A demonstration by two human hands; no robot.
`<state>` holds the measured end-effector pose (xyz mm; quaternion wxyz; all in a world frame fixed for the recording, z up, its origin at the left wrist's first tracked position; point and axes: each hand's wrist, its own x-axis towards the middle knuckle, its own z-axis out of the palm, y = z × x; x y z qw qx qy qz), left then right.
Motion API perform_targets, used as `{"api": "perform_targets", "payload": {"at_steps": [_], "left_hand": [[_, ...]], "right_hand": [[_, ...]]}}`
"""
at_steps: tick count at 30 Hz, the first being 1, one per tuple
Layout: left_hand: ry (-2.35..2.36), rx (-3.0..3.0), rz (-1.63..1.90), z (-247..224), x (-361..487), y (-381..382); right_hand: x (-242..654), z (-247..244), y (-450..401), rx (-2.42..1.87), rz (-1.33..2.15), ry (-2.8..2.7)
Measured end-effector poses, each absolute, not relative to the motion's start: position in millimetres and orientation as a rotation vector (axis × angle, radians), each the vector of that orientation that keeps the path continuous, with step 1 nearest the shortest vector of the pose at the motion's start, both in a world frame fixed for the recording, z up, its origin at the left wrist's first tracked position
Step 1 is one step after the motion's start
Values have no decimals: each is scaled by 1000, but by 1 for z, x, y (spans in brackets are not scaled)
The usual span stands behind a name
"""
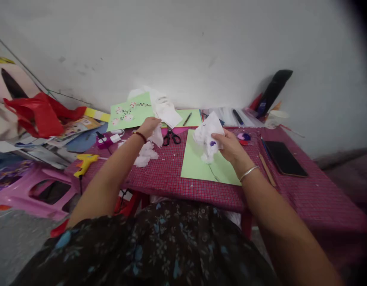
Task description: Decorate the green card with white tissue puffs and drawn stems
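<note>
A person's right hand (230, 148) pinches a crumpled white paper (205, 132), thumb and fingertips clamped on its right edge; the paper hangs left of the fingers, a purple spot on it, above a green sheet (193, 163) near the front edge of the table (164, 176). The left hand (149, 127) has its fingers closed on a white scrap (157, 138), which droops below the fingertips. Black scissors (170, 132) lie between the hands, towards the back edge. A yellow glue gun (86, 163) sits at the left edge, a black tablet (286, 159) near the right. Print on a packet (87, 124) by the back left corner is too blurred to read.
</note>
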<state>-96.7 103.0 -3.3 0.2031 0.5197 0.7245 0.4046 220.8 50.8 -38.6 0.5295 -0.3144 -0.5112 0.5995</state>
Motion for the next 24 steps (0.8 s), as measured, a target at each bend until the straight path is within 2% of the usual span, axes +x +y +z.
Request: {"api": "perform_targets", "payload": {"at_steps": [3, 6, 10, 12, 19, 21, 24], "left_hand": [[2067, 1611, 1333, -9, -74, 108], [1769, 1856, 1496, -12, -43, 95], [914, 1854, 1143, -15, -5, 66], [670, 1730, 922, -17, 2, 55], [791, 1604, 720, -30, -15, 40], [804, 1569, 861, -34, -14, 41], [787, 1358, 1267, -38, -7, 47]], "right_hand": [[221, -38, 51, -778, 1387, -1232], [221, -38, 50, -782, 1358, -1263], [222, -41, 49, -692, 1448, -1419], [223, -42, 47, -663, 1496, -1489], [221, -40, 51, -768, 1347, -1286], [220, -41, 54, -817, 1287, -1215], [220, -45, 59, -863, 1248, -1194]]}}
